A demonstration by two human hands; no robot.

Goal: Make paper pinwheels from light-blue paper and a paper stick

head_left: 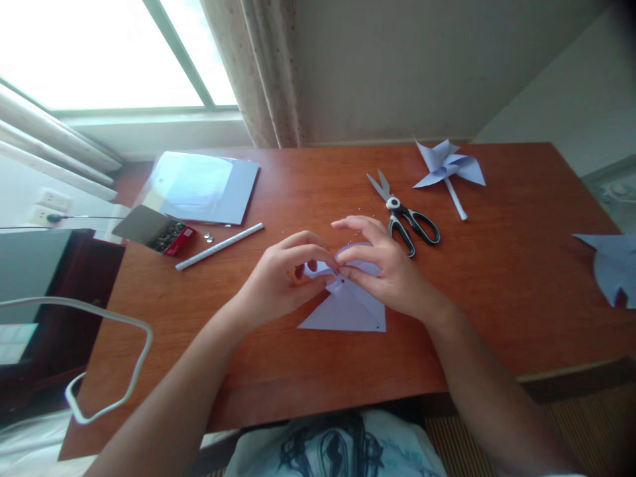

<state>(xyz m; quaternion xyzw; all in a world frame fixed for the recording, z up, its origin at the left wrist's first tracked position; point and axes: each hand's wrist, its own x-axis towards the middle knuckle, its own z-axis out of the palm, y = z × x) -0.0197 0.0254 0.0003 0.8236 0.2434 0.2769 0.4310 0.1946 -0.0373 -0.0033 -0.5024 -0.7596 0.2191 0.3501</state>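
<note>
A pale, cut sheet of paper (pixel 348 311) lies in front of me, its upper points curled in toward the middle. Small dark dots show near its centre and at its lower right corner. My left hand (pixel 288 271) pinches the paper at the left of the centre with thumb and fingers. From the other side, my right hand (pixel 387 271) presses a curled point between thumb and index finger, its other fingers raised. The fingertips of both hands almost meet and hide part of the folds.
Scissors (pixel 400 212) lie partly spread beyond my right hand, near a finished paper pinwheel (pixel 447 165). A rolled paper stick (pixel 218 246), an open box of thumbtacks (pixel 169 235), loose tacks (pixel 209 237) and a paper pack (pixel 203 189) lie left. Another paper piece (pixel 613 262) sits far right; a white cable (pixel 144 331) crosses the left edge.
</note>
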